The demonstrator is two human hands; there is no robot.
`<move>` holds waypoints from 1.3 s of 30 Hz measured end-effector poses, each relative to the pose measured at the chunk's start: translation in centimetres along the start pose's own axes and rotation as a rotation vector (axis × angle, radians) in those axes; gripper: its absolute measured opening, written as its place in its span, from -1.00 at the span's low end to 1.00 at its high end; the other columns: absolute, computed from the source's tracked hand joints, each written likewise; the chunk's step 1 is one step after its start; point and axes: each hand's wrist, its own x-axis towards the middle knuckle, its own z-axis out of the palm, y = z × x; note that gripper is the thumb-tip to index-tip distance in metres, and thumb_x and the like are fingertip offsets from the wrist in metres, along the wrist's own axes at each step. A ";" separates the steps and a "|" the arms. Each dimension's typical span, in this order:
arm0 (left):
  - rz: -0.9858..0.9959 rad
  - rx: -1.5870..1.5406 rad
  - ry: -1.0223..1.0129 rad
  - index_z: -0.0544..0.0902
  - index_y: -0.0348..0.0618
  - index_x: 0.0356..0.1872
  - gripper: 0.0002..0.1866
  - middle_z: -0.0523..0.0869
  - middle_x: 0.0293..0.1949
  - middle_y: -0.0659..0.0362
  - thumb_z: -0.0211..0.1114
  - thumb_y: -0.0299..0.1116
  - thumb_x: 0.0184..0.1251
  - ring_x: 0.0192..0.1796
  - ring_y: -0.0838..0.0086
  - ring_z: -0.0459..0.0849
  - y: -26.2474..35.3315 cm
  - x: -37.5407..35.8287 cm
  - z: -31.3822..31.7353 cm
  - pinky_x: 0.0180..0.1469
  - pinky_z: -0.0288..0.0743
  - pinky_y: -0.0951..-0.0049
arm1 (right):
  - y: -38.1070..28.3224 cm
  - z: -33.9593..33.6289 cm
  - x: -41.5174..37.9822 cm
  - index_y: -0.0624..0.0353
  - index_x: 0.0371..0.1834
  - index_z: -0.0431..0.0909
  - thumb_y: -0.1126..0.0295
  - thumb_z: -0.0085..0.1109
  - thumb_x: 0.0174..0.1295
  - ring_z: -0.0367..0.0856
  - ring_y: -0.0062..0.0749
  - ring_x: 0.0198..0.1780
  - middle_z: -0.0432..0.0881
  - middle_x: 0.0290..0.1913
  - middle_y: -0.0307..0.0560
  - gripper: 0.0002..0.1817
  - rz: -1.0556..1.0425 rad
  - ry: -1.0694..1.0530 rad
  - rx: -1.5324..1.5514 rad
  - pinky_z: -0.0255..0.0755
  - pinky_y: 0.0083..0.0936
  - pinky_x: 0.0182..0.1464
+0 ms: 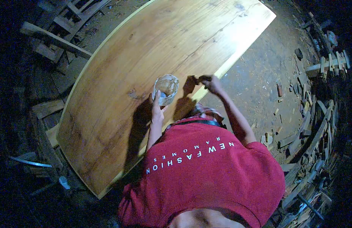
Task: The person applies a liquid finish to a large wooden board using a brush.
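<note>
My left hand (157, 111) is closed around the side of a pale, stained open container (170, 99), its thumb over the rim. A little whitish stuff shows inside it. The container is above a large varnished-looking wooden board (107, 76), close to its near edge. My right hand (213, 84) is closed at the board's right edge on a small dark thing (203, 78); its kind cannot be made out. Dark shadows of both hands fall on the board. Knots and a long crack mark the wood.
Wooden frames (69, 24) and a plank (56, 40) stand at the upper left. Scrap wood (303, 129) is strewn along the right on the dirt floor (256, 79). A pale cup-like object (64, 182) lies at the lower left. A bright light glares on the board's far end.
</note>
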 end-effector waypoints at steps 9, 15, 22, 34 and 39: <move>-0.034 0.058 -0.037 -0.12 0.23 0.36 -0.03 0.11 0.33 0.13 0.28 0.15 0.01 0.34 0.23 0.11 1.1 -2.1 1.8 0.18 0.07 -0.16 | 4.9 -4.4 1.6 0.26 -0.17 0.57 0.43 0.07 0.09 0.60 -0.39 -0.41 0.63 -0.43 -0.04 -0.75 -0.067 0.330 0.063 0.46 -0.50 -0.41; -0.070 0.051 -0.067 -0.09 0.24 0.36 -0.05 0.09 0.33 0.14 0.28 0.16 0.00 0.35 0.21 0.09 -0.5 -1.4 1.0 0.17 0.07 -0.18 | 0.5 2.8 -3.2 0.06 -0.12 0.51 0.43 0.04 -0.04 0.57 -0.02 -0.46 0.56 -0.33 0.07 -0.67 -0.365 0.237 -0.567 0.48 -0.25 -0.37; -0.039 0.067 -0.105 0.02 0.26 0.33 -0.12 0.19 0.30 0.18 0.27 0.16 0.01 0.34 0.28 0.12 0.3 -2.8 2.5 0.16 0.10 -0.14 | -1.3 2.5 -7.0 0.17 -0.15 0.56 0.43 0.09 -0.01 0.59 -0.14 -0.35 0.61 -0.33 0.02 -0.70 -0.215 -0.020 -0.325 0.47 -0.36 -0.29; -0.042 0.058 -0.048 0.12 0.16 0.26 -0.19 0.24 0.26 0.16 0.28 0.14 0.01 0.31 0.23 0.18 0.1 -1.0 6.5 0.16 0.06 -0.21 | 4.0 -7.3 -4.2 0.13 -0.11 0.58 0.42 0.05 0.06 0.63 -0.25 -0.40 0.64 -0.28 0.06 -0.70 -0.113 0.336 -0.446 0.49 -0.44 -0.35; -0.023 0.011 -0.101 0.09 0.08 0.28 -0.15 0.24 0.26 0.08 0.30 0.10 0.01 0.29 0.18 0.22 -0.4 -0.5 8.8 0.20 -0.01 -0.22 | 2.6 -2.6 -6.0 -0.02 -0.24 0.56 0.38 0.01 0.04 0.56 -0.04 -0.43 0.53 -0.41 0.07 -0.79 -0.324 0.076 -0.612 0.43 -0.19 -0.43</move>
